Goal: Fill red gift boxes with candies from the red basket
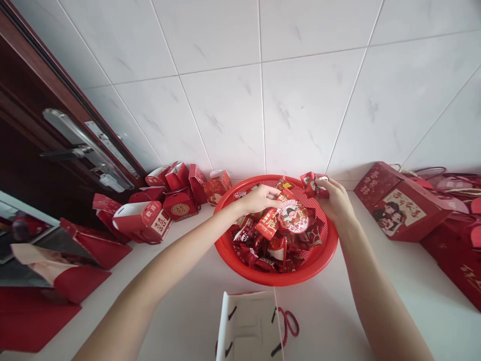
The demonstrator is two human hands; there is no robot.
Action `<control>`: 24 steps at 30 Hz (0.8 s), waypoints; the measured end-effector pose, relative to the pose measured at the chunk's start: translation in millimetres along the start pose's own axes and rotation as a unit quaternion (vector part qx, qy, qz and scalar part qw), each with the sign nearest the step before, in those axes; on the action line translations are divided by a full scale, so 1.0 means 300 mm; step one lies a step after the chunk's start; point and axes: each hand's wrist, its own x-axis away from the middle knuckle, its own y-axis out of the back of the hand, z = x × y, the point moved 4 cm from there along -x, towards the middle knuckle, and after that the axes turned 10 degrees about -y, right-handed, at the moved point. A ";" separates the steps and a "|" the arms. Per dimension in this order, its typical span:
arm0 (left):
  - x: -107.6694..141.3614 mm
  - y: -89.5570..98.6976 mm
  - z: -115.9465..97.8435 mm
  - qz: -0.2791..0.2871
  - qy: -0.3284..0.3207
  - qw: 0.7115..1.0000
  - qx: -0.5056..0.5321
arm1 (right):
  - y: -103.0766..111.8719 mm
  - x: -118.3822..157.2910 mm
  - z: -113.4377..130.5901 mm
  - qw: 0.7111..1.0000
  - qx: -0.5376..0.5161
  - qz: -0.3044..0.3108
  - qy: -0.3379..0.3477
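Note:
A red plastic basket [240, 275] with perforated sides holds a pile of small wrapped snacks. My left hand [261, 199] reaches in from the left, its thumb and fingers closed at the upper edge of a red snack packet [267, 224] with gold lettering. Beside that packet shows a round cartoon label [294, 216]. Over the basket's back right rim, my right hand [335, 199] pinches a small red wrapped snack [308, 184]. In front of the basket stands an open box [250, 321], white inside, with a red cord handle [289, 323] at its right.
Several small red gift boxes [145, 223] line the left side, with red paper bags [80, 278] nearer me. A larger red box [400, 200] with a cartoon couple and more red bags stand at the right. Behind are a tiled wall [221, 110] and a door handle [71, 152].

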 end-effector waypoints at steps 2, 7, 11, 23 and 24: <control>-0.021 -0.017 0.000 -0.007 -0.003 1.000 0.014 | 0.001 0.000 0.001 1.000 -0.001 -0.003 -0.001; -0.029 -0.001 0.001 0.020 0.021 0.994 -0.106 | -0.002 0.003 0.003 1.000 -0.007 -0.006 -0.006; 0.038 0.052 0.029 0.102 0.038 0.921 -0.374 | 0.000 0.000 -0.001 1.000 -0.004 -0.002 -0.008; 0.196 0.030 0.031 0.229 0.076 0.850 -0.468 | 0.002 -0.004 -0.002 1.000 -0.003 0.009 -0.012; 0.185 0.027 0.035 0.232 0.076 0.851 -0.465 | 0.003 -0.005 -0.003 1.000 -0.002 0.011 -0.013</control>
